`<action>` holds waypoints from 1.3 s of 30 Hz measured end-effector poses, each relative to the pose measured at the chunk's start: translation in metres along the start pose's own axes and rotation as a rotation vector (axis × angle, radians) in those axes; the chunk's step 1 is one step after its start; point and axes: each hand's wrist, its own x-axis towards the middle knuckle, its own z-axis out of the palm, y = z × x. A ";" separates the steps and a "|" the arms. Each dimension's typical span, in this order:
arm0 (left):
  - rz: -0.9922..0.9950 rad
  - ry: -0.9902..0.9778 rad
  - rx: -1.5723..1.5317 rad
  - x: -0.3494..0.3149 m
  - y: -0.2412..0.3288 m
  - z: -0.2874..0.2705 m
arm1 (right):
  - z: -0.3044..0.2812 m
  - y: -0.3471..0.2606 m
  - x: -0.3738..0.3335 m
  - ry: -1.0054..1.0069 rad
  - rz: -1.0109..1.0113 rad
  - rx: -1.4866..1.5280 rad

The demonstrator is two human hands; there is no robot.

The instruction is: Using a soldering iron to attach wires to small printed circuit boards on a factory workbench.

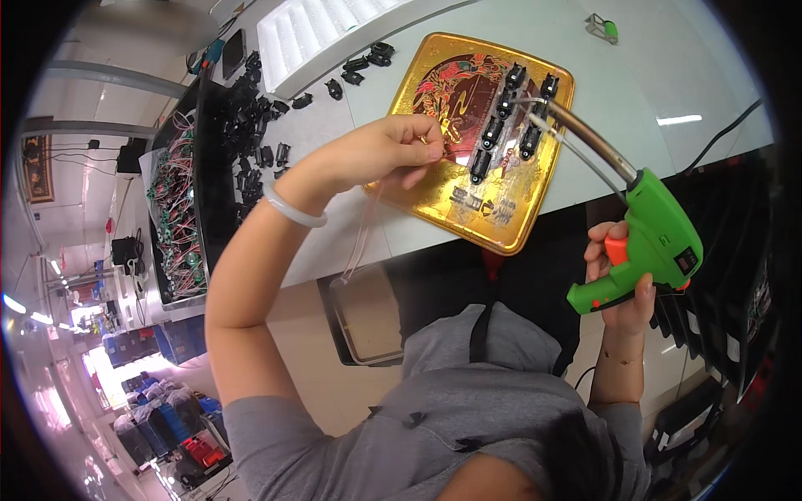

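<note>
My right hand (pixel 625 288) grips a green soldering gun (pixel 660 225) by its handle, fingers around the orange trigger. Its long metal barrel reaches up and left, and the tip and thin feed tube end among small black housings (pixel 494 129) standing in two rows on a gold tin lid (pixel 493 236). Over the lid's left part my left hand (pixel 408 149) is closed in a pinch. Thin pinkish wires (pixel 363 230) hang below it past the table edge; their upper ends are hidden by the fingers.
Many loose black housings (pixel 251 125) lie on the table (pixel 334 125) at left, beside a black bin of wired circuit boards (pixel 177 209). A white foam tray (pixel 322 37) stands at the back. A small green-and-metal piece (pixel 603 29) sits far right, with a black cable (pixel 723 134) nearer.
</note>
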 end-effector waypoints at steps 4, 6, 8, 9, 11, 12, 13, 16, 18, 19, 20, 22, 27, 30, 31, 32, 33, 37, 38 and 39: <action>0.140 0.085 -0.073 0.012 -0.021 0.011 | -0.003 0.011 -0.009 0.048 0.028 -0.012; 0.134 0.194 -0.061 0.014 -0.030 0.020 | -0.004 0.014 -0.011 -0.034 0.068 -0.084; 0.179 0.397 -0.051 0.015 -0.038 0.028 | -0.003 0.015 -0.014 -0.033 0.064 -0.091; 0.137 0.391 -0.048 0.017 -0.040 0.032 | -0.002 0.016 -0.015 -0.004 0.088 -0.134; 0.256 0.592 0.116 0.021 -0.043 0.040 | -0.002 0.017 -0.015 -0.023 0.080 -0.116; 0.363 0.647 0.167 0.022 -0.043 0.043 | -0.001 0.018 -0.015 -0.009 0.104 -0.136; 0.359 0.647 0.162 0.021 -0.044 0.046 | -0.001 0.018 -0.016 -0.028 0.091 -0.118; 0.332 0.719 0.406 0.018 -0.042 0.055 | -0.001 0.019 -0.018 -0.027 0.115 -0.127; 0.267 0.718 0.421 0.017 -0.040 0.058 | -0.001 0.021 -0.018 -0.015 0.122 -0.132; 0.289 0.755 0.448 0.017 -0.040 0.059 | -0.001 0.022 -0.019 -0.025 0.112 -0.116; 0.252 0.734 0.439 0.018 -0.040 0.060 | 0.000 0.023 -0.020 0.011 0.091 -0.104; 0.337 0.815 0.440 0.020 -0.040 0.062 | 0.000 0.024 -0.021 0.048 0.074 -0.094; 0.297 0.792 0.437 0.018 -0.041 0.063 | 0.000 0.025 -0.019 0.056 0.088 -0.115; 0.257 0.767 0.433 0.017 -0.040 0.063 | 0.000 0.023 -0.017 0.019 0.098 -0.118; 0.299 0.788 0.430 0.017 -0.040 0.063 | 0.001 0.024 -0.017 0.004 0.090 -0.100; 0.264 0.772 0.425 0.017 -0.040 0.064 | 0.003 0.024 -0.017 0.028 0.083 -0.101; 0.273 0.776 0.425 0.018 -0.040 0.064 | 0.003 0.024 -0.018 0.075 0.100 -0.130; 0.309 0.795 0.419 0.019 -0.041 0.064 | 0.001 0.023 -0.017 0.076 0.114 -0.089; 0.287 0.783 0.417 0.019 -0.041 0.065 | 0.001 0.024 -0.018 0.078 0.115 -0.090; 0.285 0.787 0.421 0.019 -0.041 0.065 | 0.000 0.024 -0.018 0.095 0.126 -0.114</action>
